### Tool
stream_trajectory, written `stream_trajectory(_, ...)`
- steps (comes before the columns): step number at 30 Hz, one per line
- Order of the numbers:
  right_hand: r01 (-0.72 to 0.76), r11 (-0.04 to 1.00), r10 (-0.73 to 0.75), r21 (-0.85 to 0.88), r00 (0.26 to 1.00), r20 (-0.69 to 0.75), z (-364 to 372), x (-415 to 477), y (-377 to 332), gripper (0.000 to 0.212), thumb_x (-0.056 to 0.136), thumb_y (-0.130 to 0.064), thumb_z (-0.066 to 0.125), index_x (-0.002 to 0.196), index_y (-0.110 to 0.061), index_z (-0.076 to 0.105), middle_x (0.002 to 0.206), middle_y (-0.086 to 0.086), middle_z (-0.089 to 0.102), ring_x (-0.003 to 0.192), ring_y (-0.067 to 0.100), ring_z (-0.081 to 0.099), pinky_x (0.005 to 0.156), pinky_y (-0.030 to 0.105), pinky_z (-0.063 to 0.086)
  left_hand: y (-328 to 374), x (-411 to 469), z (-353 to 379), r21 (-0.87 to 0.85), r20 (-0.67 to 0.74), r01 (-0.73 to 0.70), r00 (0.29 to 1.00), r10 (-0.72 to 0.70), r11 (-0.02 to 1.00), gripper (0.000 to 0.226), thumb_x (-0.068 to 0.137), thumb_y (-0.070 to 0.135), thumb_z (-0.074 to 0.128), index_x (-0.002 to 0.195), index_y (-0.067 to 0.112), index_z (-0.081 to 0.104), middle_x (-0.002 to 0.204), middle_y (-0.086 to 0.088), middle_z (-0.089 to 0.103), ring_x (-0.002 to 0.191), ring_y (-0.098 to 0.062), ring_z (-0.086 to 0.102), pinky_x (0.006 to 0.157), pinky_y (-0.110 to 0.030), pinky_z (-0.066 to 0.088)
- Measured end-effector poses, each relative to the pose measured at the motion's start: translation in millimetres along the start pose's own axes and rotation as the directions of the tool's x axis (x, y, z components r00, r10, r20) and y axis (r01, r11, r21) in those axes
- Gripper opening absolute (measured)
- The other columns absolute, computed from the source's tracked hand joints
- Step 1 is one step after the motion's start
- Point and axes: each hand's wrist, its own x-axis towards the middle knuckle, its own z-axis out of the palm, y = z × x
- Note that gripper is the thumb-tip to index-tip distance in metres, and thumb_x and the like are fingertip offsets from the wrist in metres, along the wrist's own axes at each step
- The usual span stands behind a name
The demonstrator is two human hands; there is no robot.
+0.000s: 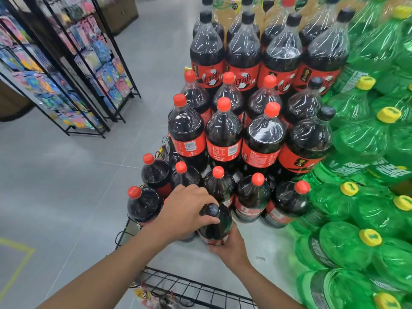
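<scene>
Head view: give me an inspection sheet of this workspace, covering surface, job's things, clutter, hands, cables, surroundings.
Surface: grey tiled floor, shrink-wrapped bottles stacked in tiers above it.
Job's things: black-capped cola bottle, held at the stack's near edge.
Clutter: red-capped cola bottles; green bottles with yellow caps at right; wire rack below.
Hands: left hand curls its fingers over the bottle's top; right hand grips its lower body.
Cables: nothing seen.
Surroundings: display racks of colourful packets at left.
</scene>
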Motion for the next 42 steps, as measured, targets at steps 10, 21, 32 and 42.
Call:
stream_trajectory(10,-0.014,0.988,0.029,-0.152,0.995,0.093,-13,5,-1,0.096,0.046,-0.053,0.092,0.131,-0.038,0.048,0.127,-0.008,0.06,0.117,0.01,0.06,0.099,0.034,0.053,4,3,-5,0.017,0.091,0.028,0.995,-0.03,0.999,0.038,0.089,0.068,0.061,0.118,0.043,0.064,0.115,0.02,0.061,0.11,-0.006,0.054,0.094,-0.034,0.04)
stream_trajectory(21,0.039,0.901,-0.119,-0.433,0.98,-0.158,-93,-43,-67,0.076,0.086,-0.043,0.079,0.148,-0.017,0.044,0.139,0.0,0.054,0.132,0.02,0.049,0.104,0.025,0.035,12,10,-15,-0.007,0.131,-0.104,0.986,0.104,0.995,0.044,0.084,0.071,0.058,0.119,0.044,0.06,0.117,0.021,0.061,0.115,-0.008,0.056,0.095,-0.036,0.044)
stream_trajectory(32,-0.229,0.721,-0.338,-0.654,0.707,-0.621,-152,-205,-120,0.08,0.092,-0.07,0.037,0.146,-0.013,0.052,0.153,0.009,0.047,0.147,0.031,0.035,0.123,0.048,0.027,109,-12,-24,-0.223,-0.185,-0.507,0.86,0.475,0.832,0.076,0.084,0.069,0.047,0.147,0.026,0.055,0.154,-0.002,0.052,0.144,-0.025,0.046,0.116,-0.044,0.043)
stream_trajectory(42,-0.547,0.751,-0.112,-0.37,0.447,-0.888,-173,-390,-68,0.092,0.087,-0.084,0.023,0.157,-0.026,0.037,0.165,-0.003,0.03,0.154,0.019,0.018,0.126,0.039,0.016,240,-80,15,-0.265,-0.089,-0.72,0.681,0.727,0.642,0.078,0.089,0.072,0.034,0.157,0.034,0.037,0.167,0.009,0.032,0.157,-0.017,0.024,0.124,-0.044,0.03)
